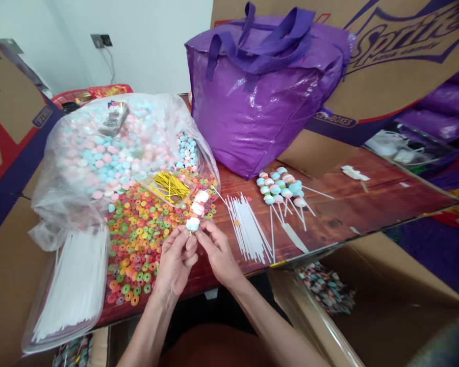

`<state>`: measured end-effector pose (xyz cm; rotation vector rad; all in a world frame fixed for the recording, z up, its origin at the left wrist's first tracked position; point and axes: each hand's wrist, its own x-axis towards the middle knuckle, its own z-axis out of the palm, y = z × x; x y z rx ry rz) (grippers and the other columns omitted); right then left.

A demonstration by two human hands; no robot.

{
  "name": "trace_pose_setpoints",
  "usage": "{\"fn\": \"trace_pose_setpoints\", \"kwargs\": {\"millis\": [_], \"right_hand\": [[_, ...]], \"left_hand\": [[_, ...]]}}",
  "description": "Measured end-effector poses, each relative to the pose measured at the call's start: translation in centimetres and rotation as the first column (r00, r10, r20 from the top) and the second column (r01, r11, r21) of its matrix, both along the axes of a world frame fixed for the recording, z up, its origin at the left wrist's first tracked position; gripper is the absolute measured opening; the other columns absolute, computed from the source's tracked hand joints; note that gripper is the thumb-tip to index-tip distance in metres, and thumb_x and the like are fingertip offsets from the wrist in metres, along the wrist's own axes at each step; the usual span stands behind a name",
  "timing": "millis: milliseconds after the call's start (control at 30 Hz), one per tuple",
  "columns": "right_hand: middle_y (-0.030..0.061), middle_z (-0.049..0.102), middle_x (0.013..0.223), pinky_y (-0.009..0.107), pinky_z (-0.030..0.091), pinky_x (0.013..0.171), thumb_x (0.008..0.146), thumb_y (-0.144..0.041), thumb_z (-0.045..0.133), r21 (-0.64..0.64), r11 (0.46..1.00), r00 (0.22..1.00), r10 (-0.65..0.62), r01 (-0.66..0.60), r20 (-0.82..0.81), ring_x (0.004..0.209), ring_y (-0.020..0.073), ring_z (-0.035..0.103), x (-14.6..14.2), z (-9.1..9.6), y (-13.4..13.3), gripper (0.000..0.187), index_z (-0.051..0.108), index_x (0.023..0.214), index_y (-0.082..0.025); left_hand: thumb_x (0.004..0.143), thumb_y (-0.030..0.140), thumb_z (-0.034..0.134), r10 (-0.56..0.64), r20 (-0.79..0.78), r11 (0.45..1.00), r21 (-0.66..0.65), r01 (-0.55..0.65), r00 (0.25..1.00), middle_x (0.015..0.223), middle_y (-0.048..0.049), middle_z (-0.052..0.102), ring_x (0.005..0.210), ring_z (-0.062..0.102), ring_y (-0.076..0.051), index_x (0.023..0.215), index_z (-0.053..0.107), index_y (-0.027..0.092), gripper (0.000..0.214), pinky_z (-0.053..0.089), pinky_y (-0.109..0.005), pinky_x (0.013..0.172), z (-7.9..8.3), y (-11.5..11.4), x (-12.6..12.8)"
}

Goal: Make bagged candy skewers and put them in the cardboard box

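Observation:
A candy skewer of white, pink and pale blue marshmallows with orange pieces between them stands tilted in front of me. At its lower end the fingers of my left hand are pinched together. My right hand meets them from the other side, thumb and fingers closed at the same spot. A small gold bit shows between the fingertips, just under the lowest marshmallow. Right behind the skewer lies a clear tray of gold twist ties. Gummy rings are spread over the table beside my left hand.
White sticks lie right of my hands, near finished candy skewers. More sticks fill a clear container at left. Behind are a bag of marshmallows and a purple bag. An open carton stands below the table's edge.

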<state>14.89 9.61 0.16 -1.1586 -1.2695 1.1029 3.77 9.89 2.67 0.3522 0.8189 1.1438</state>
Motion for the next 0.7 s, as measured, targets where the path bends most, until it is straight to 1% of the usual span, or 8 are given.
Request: {"fn": "trace_pose_setpoints", "kwargs": {"millis": [133,233,367,433,533,600,633,700], "right_hand": [[0.0017,0.057,0.085,0.029,0.048,0.074,0.087,-0.035,0.062,0.043,0.993,0.990,0.110,-0.106,-0.088,0.081,0.0170,0.056,2.0,1.1,0.6,0.020,0.054,0.074,-0.021],[-0.0001,0.058,0.079,0.029,0.047,0.074,0.083,-0.033,0.066,0.054,0.980,0.976,0.196,-0.192,-0.099,0.077,0.0157,0.055,3.4,1.5,1.0,0.019,0.055,0.074,-0.021],[-0.0027,0.053,0.072,0.025,0.043,0.064,0.086,-0.030,0.061,0.074,0.989,0.991,0.125,-0.129,0.052,0.066,0.0130,0.050,3.9,1.3,1.0,0.017,0.052,0.075,-0.021],[-0.0036,0.050,0.071,0.025,0.040,0.060,0.090,-0.029,0.055,0.085,0.991,0.985,0.088,-0.101,0.149,0.063,0.0125,0.047,3.7,1.1,0.6,0.017,0.048,0.076,-0.022],[-0.0031,0.049,0.071,0.026,0.039,0.060,0.093,-0.026,0.047,0.098,0.992,0.958,0.048,-0.079,0.284,0.063,0.0136,0.047,3.0,0.8,0.1,0.017,0.042,0.077,-0.023],[-0.0018,0.051,0.072,0.029,0.039,0.061,0.093,-0.023,0.045,0.102,0.994,0.946,0.008,-0.043,0.323,0.064,0.0151,0.048,2.5,0.7,-0.2,0.015,0.040,0.078,-0.024],[-0.0010,0.051,0.073,0.030,0.039,0.061,0.092,-0.022,0.045,0.104,0.994,0.943,-0.019,-0.016,0.331,0.064,0.0159,0.049,2.3,0.7,-0.3,0.014,0.040,0.079,-0.024],[0.0006,0.053,0.074,0.031,0.039,0.059,0.090,-0.020,0.045,0.105,0.994,0.940,-0.077,0.044,0.331,0.064,0.0173,0.050,1.9,0.8,-0.4,0.012,0.041,0.081,-0.025]], "left_hand": [[0.068,0.024,0.083,-0.139,0.140,0.983,-0.105,0.154,0.980,0.058,0.0110,0.026,0.045,0.015,-0.003,0.079,0.046,0.018,0.039,0.012,-0.010,0.036,0.5,0.0,-0.3],[0.067,0.024,0.084,-0.213,0.172,0.965,-0.118,0.235,0.962,0.058,0.0112,0.024,0.046,0.013,-0.003,0.082,0.049,0.018,0.039,0.012,-0.010,0.035,0.7,-0.1,-0.2],[0.062,0.030,0.088,-0.243,0.086,0.963,-0.095,0.250,0.966,0.056,0.0109,0.030,0.046,0.017,-0.003,0.084,0.053,0.016,0.044,0.013,-0.011,0.037,0.3,-0.3,0.4],[0.067,0.036,0.086,-0.192,-0.025,0.981,-0.041,0.191,0.981,0.055,0.0098,0.035,0.046,0.018,-0.003,0.084,0.053,0.017,0.041,0.015,-0.011,0.038,-0.1,-0.5,0.8],[0.079,0.044,0.075,-0.011,-0.273,0.989,0.139,0.050,0.962,0.058,0.0068,0.042,0.047,0.026,-0.005,0.083,0.057,0.019,0.031,0.023,-0.014,0.041,-0.9,-0.9,1.5],[0.084,0.046,0.069,0.122,-0.449,0.960,0.278,0.009,0.885,0.062,0.0038,0.048,0.052,0.036,-0.007,0.082,0.062,0.019,0.028,0.033,-0.016,0.048,-1.4,-0.9,1.8],[0.085,0.045,0.069,0.167,-0.519,0.943,0.331,0.018,0.839,0.065,0.0018,0.052,0.058,0.044,-0.009,0.083,0.065,0.019,0.027,0.039,-0.018,0.053,-1.6,-0.8,1.8],[0.082,0.044,0.072,0.200,-0.602,0.924,0.379,0.056,0.773,0.076,-0.0019,0.063,0.071,0.055,-0.014,0.087,0.071,0.020,0.025,0.047,-0.023,0.067,-2.1,-0.7,1.5]]}}
